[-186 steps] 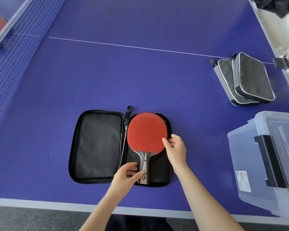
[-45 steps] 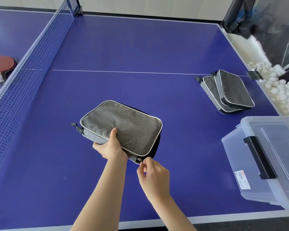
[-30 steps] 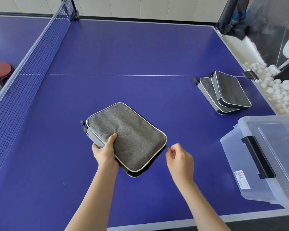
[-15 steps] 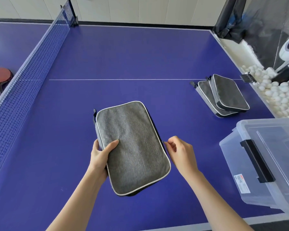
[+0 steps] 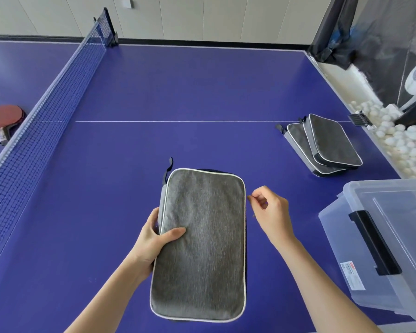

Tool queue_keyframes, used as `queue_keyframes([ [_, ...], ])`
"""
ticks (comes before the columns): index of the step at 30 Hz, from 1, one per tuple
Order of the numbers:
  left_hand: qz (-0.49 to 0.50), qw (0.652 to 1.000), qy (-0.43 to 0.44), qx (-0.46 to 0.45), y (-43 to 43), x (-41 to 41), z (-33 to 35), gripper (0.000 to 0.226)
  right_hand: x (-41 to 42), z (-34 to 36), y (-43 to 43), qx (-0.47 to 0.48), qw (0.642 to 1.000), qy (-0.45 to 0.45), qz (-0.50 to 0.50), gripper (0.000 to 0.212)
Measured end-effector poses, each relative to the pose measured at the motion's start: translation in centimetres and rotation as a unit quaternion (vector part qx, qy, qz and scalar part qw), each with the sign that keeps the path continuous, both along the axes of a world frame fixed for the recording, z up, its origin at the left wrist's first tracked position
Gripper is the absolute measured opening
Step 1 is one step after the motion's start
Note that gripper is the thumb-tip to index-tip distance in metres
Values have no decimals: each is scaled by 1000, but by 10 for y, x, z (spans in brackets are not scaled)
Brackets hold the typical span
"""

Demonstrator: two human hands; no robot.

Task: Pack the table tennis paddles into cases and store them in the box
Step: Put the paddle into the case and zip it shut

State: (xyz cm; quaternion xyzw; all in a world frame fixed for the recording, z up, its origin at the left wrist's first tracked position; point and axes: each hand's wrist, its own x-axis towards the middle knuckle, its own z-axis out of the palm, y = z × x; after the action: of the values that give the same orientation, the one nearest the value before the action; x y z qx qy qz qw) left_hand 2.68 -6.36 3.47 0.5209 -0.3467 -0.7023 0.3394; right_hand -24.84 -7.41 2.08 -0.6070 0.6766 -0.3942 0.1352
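As the left hand grips its left edge with the thumb on top, the grey case lies lengthwise over the near part of the blue table. Just right of the case, the right hand has curled fingers with thumb and forefinger pinched together; whether they hold a zipper pull is too small to tell. Right of the case stands a clear box. Beyond it, to the right, lie two stacked cases. Far left of the case, past the net, lies a red paddle.

Near centre, heathered grey case is showing white piping; far left, red paddle is lying on blue table.
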Motion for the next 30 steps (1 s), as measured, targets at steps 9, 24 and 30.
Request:
queue_keyframes([
  [9, -118, 987, -79, -73, -4, 4, 7, 70, -10, 29, -18, 68, 990, -121, -11, 9],
  [24, -248, 879, -328, -242, -24, -10, 14, 62, 32, 58, -38, 106, 983, -147, -20, 11],
  [30, -253, 851, -378, -262, -25, -22, 9, 64, 62, 66, -33, 72, 984, -165, 5, 7],
])
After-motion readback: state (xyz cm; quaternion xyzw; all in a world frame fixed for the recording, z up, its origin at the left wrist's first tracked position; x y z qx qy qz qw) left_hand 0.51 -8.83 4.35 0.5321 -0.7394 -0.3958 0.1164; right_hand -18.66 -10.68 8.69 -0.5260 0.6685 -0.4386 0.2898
